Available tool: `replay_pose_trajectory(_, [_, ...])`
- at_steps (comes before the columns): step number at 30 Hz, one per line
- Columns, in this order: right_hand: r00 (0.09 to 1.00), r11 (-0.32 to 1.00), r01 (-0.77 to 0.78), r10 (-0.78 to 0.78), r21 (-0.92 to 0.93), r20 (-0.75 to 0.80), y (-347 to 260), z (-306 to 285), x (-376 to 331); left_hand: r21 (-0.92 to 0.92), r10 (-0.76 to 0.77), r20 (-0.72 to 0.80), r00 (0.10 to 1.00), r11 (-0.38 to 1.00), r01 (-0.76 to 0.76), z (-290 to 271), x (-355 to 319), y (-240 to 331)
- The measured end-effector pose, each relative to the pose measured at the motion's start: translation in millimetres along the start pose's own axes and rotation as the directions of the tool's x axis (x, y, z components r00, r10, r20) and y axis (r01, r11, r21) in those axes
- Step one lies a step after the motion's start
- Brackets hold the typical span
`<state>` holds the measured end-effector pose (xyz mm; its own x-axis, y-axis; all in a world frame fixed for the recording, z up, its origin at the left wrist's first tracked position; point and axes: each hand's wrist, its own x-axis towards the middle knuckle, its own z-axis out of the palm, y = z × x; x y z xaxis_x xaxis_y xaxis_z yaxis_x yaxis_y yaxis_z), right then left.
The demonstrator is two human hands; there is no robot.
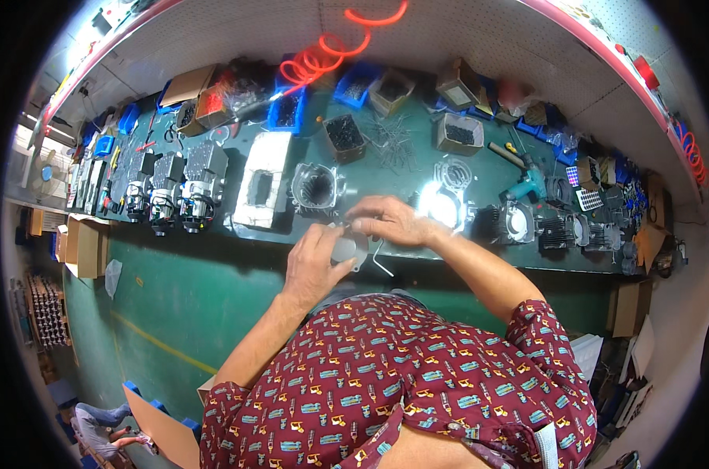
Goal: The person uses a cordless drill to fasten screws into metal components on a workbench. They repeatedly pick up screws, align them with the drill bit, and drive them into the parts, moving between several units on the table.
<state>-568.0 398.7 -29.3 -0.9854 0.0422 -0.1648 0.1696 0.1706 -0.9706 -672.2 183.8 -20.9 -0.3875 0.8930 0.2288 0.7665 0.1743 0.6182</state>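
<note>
Just in front of my body at the bench edge, my left hand (314, 262) is closed around a grey metal part with a round, flat face (344, 250). My right hand (390, 220) bends over the top of the same part, its fingers pressed to the upper edge. Below the right hand's fingers a thin L-shaped hex key (383, 264) shows; what its upper end touches is hidden. Behind the hands stands a grey finned cylinder housing (315, 187). Right of it, a brightly lit metal housing (442, 205) sits near the right forearm.
A white foam block (264, 178) and several assembled motor units (200, 184) stand left on the green bench. Boxes of screws (344, 134), loose rods (393, 142) and a teal power drill (526, 184) lie behind and right. A red coiled hose (323, 59) hangs above. Another person (100, 426) is lower left.
</note>
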Motion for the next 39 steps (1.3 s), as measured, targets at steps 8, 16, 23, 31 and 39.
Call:
replay_pose_trajectory(8, [0.956, 0.884, 0.272, -0.294, -0.381, 0.0, -18.5, -10.0, 56.3, 0.035, 0.002, 0.042, 0.999, 0.999, -0.003, -40.7, 26.2, -20.9])
replay_pose_trajectory(16, [0.97, 0.916, 0.24, -0.216, -0.322, 0.107, -40.7, -40.6, 90.6, 0.075, -0.032, -0.067, 0.997, 0.997, 0.037, -49.2, 46.5, -24.1])
replay_pose_trajectory(23, [0.982, 0.988, 0.147, -0.139, 0.051, -0.128, -33.2, -79.5, 115.7, -0.084, -0.322, -0.299, 0.898, 0.947, 0.311, -67.6, 57.3, -27.7])
replay_pose_trajectory(31, [0.977, 0.988, 0.109, -0.086, 0.108, -0.193, 23.6, -101.2, 140.6, 0.027, -0.325, -0.375, 0.868, 0.932, 0.36, -7.5, 68.8, -70.7])
replay_pose_trajectory(39, [0.962, 0.93, 0.272, -0.264, -0.249, 0.065, 51.5, -90.1, 191.6, 0.201, -0.381, -0.264, 0.886, 0.877, 0.437, 26.7, 82.4, -94.1])
